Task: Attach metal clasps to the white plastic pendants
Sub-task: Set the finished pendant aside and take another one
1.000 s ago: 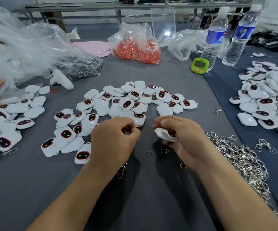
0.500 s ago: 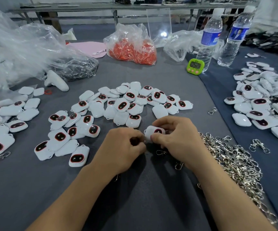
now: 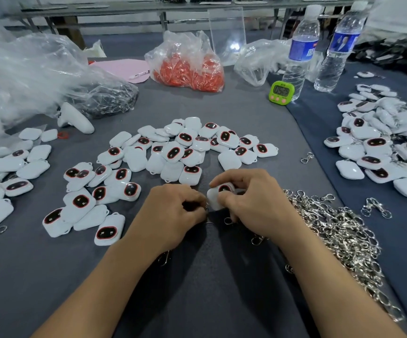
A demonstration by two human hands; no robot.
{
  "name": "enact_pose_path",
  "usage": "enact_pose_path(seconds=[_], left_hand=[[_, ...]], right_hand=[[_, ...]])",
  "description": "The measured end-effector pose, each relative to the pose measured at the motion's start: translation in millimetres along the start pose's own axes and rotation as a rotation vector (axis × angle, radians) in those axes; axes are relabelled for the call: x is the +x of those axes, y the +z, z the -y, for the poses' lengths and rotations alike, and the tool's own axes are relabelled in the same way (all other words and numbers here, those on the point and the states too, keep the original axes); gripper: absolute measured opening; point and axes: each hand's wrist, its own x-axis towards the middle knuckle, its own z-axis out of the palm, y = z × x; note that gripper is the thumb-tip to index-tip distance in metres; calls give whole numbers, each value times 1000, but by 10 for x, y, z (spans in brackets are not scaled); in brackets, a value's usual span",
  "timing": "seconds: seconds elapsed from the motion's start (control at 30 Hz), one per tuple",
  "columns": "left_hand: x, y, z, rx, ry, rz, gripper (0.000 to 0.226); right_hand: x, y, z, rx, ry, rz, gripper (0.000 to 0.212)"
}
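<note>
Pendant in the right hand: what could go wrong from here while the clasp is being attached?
1. The left hand pinches the clasp by a small bit of metal, mostly hidden by the fingers. It could slip before it catches on the pendant.
2. Loose clasps lie just under the right hand, next to the clasp pile. A dropped clasp would probably get lost among them.

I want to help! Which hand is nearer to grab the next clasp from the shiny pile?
Probably the right hand: the clasp pile lies just beside it, though it is holding a pendant. The left hand is farther away.
</note>
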Motion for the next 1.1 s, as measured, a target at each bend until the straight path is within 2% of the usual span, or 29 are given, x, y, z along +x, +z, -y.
enact_pose_path(seconds=[0.3,0.53,0.73,0.83,1.0,1.1], left_hand=[[-36,13,-23,48,45,-24,19],[-31,12,-46,116,95,-150,19],[-14,-35,-17,-8,-31,-136,7],[-8,-95,41,-77,-102,-129,13],[-72,-222,74,-31,-29,52,22],[-72,-177,37,-1,-28,27,21]], right_hand=[[4,17,45,-22,-37,22,21],[-10,63,111,-108,-48,94,28],[-13,101,89,-70,28,31,24],[5,75,51,-56,57,-52,21],[14,61,31,-60,68,-84,24],[13,70,29,-68,69,-80,22]])
